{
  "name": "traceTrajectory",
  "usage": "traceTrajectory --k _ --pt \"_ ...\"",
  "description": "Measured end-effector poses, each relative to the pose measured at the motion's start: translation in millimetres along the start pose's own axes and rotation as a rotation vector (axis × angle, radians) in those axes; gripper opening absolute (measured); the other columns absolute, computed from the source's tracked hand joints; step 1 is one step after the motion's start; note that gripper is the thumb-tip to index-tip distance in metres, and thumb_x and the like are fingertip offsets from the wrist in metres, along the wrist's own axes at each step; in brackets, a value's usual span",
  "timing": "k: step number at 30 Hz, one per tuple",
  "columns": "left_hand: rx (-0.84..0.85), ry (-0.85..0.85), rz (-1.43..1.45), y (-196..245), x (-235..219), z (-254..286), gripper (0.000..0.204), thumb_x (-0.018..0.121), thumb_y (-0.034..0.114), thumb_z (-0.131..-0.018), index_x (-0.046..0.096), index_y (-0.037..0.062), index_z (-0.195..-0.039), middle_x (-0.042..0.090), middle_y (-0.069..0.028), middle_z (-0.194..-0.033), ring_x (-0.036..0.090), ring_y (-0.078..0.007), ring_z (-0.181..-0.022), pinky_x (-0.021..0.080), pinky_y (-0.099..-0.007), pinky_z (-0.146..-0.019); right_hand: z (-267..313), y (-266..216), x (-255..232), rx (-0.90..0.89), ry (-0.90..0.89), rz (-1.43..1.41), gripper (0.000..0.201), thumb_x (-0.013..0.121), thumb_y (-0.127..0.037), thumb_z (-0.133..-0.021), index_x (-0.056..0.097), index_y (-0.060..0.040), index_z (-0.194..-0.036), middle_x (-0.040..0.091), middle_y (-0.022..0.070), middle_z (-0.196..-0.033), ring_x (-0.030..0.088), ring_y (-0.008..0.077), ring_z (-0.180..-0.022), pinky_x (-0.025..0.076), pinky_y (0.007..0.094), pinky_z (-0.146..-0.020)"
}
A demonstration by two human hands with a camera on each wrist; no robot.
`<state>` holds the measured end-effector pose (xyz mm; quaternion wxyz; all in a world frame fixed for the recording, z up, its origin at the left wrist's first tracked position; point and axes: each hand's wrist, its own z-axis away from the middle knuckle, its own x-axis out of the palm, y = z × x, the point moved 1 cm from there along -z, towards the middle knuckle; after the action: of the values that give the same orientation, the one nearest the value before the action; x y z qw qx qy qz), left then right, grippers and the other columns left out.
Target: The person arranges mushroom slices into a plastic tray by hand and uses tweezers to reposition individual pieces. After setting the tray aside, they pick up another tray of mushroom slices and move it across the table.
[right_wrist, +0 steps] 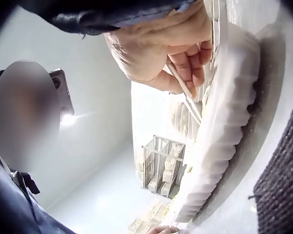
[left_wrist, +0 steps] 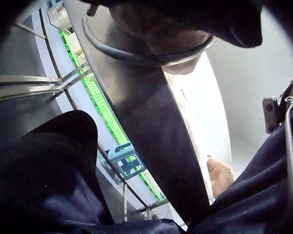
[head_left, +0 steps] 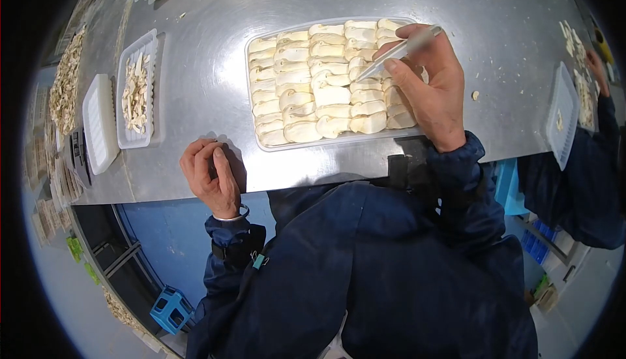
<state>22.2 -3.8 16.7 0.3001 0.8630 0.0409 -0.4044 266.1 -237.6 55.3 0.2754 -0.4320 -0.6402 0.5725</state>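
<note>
My right hand (head_left: 435, 75) pinches a pair of metal tweezers (head_left: 405, 47) between thumb and fingers, tips down at the slices on the right half of the tray. The clear plastic tray (head_left: 250, 91) holds columns of overlapping pale mushroom slices (head_left: 332, 96). In the right wrist view the tweezers (right_wrist: 179, 78) point down over the tray's ribbed side (right_wrist: 229, 112). My left hand (head_left: 212, 175) rests at the table's front edge, left of the tray, fingers loosely curled with nothing in them. The left wrist view shows only part of that hand, beside a bracelet (left_wrist: 136, 59).
Left on the metal table (head_left: 202, 52) stand a tray with mushroom scraps (head_left: 137, 138) and a white empty tray (head_left: 99, 124). A heap of pieces (head_left: 67, 82) lies farther left. At the right are another tray (head_left: 565, 111) and another person's arm (head_left: 608, 124).
</note>
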Motion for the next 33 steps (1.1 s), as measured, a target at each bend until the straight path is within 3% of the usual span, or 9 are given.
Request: traceTrajectory --k 12,21,24,33 --pt "-0.006 -0.007 0.010 1 0 -1 0.007 0.061 0.005 -0.091 0.065 0.0005 -0.094 0.061 -0.0132 -0.104 0.056 -0.0279 -0.101 0.045 -0.0378 -0.089 -1 0 1 0.019 -0.015 -0.047 0.032 0.065 -0.005 -0.086 0.051 -0.0031 -0.116 0.068 0.0135 -0.101 0.066 0.0196 -0.104 0.052 0.0325 -0.090" --pt "-0.011 -0.004 0.007 1 0 0 0.006 0.061 0.005 -0.091 0.065 0.0004 -0.094 0.061 -0.0133 -0.104 0.056 -0.0280 -0.101 0.045 -0.0378 -0.089 3 -9 -9 -0.110 0.029 0.091 0.031 0.066 -0.003 -0.084 0.053 -0.0025 -0.113 0.069 0.0107 -0.100 0.065 0.0189 -0.101 0.052 0.0321 -0.089" --pt "0.001 -0.002 0.003 1 0 0 0.006 0.061 0.004 -0.091 0.065 0.0005 -0.094 0.061 -0.0133 -0.103 0.056 -0.0280 -0.101 0.045 -0.0377 -0.088 11 -15 -8 -0.037 -0.010 0.027 0.031 0.066 -0.004 -0.084 0.053 -0.0027 -0.112 0.070 0.0107 -0.099 0.066 0.0190 -0.100 0.053 0.0327 -0.087" --pt "-0.003 0.001 0.009 2 0 -1 0.006 0.061 0.004 -0.091 0.066 0.0009 -0.093 0.061 -0.0128 -0.103 0.056 -0.0277 -0.099 0.045 -0.0372 -0.087 11 -6 -3 -0.070 -0.019 0.065 0.029 0.065 -0.004 -0.085 0.052 -0.0044 -0.111 0.072 0.0118 -0.097 0.068 0.0207 -0.099 0.054 0.0327 -0.086"
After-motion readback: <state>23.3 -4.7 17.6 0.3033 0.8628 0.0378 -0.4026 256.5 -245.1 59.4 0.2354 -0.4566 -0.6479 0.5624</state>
